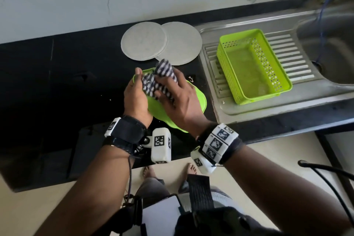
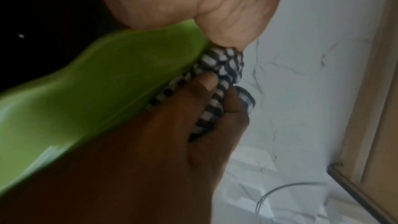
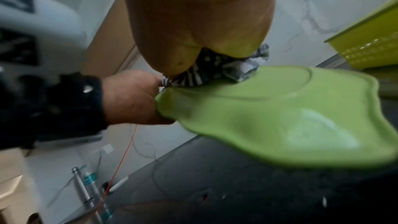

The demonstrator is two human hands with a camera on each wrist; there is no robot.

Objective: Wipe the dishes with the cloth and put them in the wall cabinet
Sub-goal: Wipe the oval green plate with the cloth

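Observation:
A lime-green plate [image 1: 197, 99] is held tilted above the black counter. My left hand [image 1: 136, 94] grips its left rim, thumb on top. My right hand [image 1: 182, 101] holds a bunched black-and-white checked cloth [image 1: 162, 74] and presses it on the plate's upper face near the far rim. In the left wrist view the right hand's fingers [image 2: 206, 81] curl round the cloth [image 2: 224, 64] against the plate [image 2: 96, 91]. The right wrist view shows the plate's underside [image 3: 280, 117], the cloth [image 3: 215, 69] and the left hand [image 3: 131, 98].
Two pale round plates [image 1: 143, 41] [image 1: 183, 44] lie overlapping on the counter [image 1: 57, 82] by the marble wall. A green perforated basket [image 1: 254, 67] sits on the steel drainboard [image 1: 298, 59], with the sink bowl [image 1: 329, 44] to its right. A wooden cabinet edge [image 2: 370, 91] shows.

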